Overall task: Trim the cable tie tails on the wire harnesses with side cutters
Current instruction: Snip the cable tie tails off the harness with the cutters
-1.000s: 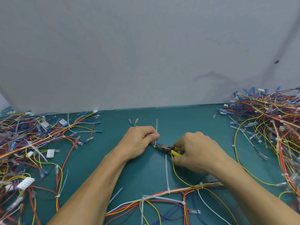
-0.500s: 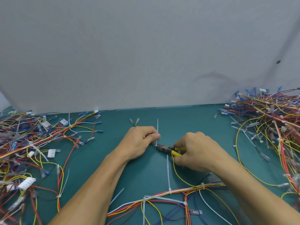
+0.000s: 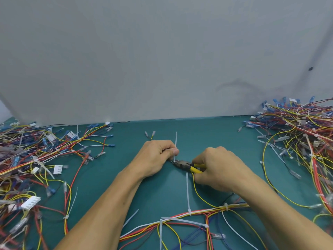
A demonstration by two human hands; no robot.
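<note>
- The left hand (image 3: pixel 158 156) sits at the centre of the frame. Its fingers are curled tight round a branch of the harness (image 3: pixel 180 216), and the thumb tip presses against a white tie tail (image 3: pixel 176 141).
- That tail stands nearly upright and rises above the thumb towards the top of the frame.
- The right hand (image 3: pixel 216 168), just right of centre, grips the yellow handles of the cutters (image 3: pixel 182 164) with its fingers wrapped round them.
- The cutters' dark head points left and meets the foot of the tail, just below the left thumb. Whether the jaws are fully closed cannot be told.
- The rest of the harness runs across the lower centre, bound by several white ties. One long tail (image 3: pixel 187 192) points up from it towards the cutters.
- A yellow wire loops from under the right hand down to the harness.
- Tangled piles of harnesses fill the left edge (image 3: pixel 36 159) and the right edge (image 3: pixel 297 132).
- Everything lies on a green mat (image 3: pixel 126 145), with a grey wall (image 3: pixel 162 51) filling the upper frame.
</note>
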